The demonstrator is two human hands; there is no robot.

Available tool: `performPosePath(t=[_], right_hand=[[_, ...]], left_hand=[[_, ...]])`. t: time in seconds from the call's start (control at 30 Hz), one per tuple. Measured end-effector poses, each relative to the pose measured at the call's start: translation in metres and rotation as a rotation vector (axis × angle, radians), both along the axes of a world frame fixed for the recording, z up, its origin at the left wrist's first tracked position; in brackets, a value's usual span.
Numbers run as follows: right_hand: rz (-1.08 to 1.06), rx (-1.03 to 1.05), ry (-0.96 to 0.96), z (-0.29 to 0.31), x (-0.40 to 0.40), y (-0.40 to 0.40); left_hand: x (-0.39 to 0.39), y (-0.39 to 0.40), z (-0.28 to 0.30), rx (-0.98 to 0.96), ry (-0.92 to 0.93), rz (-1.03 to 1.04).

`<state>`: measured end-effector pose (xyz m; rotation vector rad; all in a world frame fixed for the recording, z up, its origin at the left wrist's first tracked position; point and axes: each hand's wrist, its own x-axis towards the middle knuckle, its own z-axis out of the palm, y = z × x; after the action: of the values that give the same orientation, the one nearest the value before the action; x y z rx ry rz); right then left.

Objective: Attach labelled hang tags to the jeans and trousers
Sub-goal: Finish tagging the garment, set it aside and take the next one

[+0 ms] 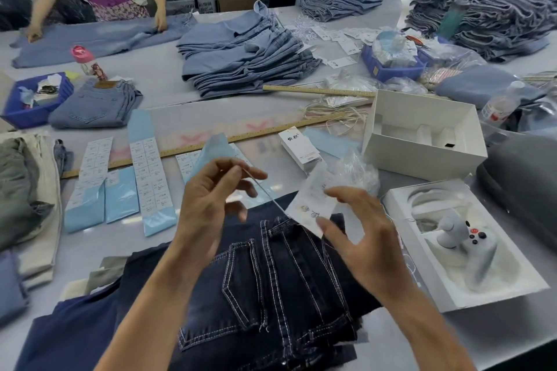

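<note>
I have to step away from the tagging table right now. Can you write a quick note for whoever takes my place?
Left hand pinches the tag's string, pulled taut.
Right hand holds the hang tag over the dark jeans.
The string runs to the waistband; whether it is fastened cannot be told.
Label sheets lie to the left, spare tags just beyond.
Left: secure this tag, then tag the remaining pairs.

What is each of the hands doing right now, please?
Left hand: pinches the thin string between thumb and fingertips.
Right hand: holds the hang tag over the dark jeans.
</note>
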<state>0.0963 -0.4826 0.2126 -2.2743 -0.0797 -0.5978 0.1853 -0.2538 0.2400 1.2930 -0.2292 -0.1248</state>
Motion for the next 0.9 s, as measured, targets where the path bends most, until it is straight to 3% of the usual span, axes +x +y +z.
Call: performPosePath(t=[0.07,0.13,0.27,0.47,0.8,0.9], right_hand=[[0.114,-0.116,0.183,-0.008,-0.004,-0.010],[0.167,-0.180,0.225,-0.020,-0.005,-0.012],[0.112,-0.035,0.169,-0.022,0.000,-0.006],[0.266,0.171,0.202,-0.012,0.012,0.006],[0.114,0.256,0.251,-0.009,0.021,0.015],[0.149,0.457,0.232,0.004,0.018,0.013]], left_hand=[[0.001,-0.002,0.009,-0.096,0.005,-0.014],[0.001,-0.004,0.015,-0.160,0.005,-0.036],[0.000,-0.012,0.015,-0.161,-0.014,-0.035],[-0.002,-0.008,0.013,-0.172,-0.058,-0.015],[-0.006,-0.023,0.012,0.007,-0.196,0.003],[-0.010,-0.029,0.008,0.154,-0.250,-0.034]])
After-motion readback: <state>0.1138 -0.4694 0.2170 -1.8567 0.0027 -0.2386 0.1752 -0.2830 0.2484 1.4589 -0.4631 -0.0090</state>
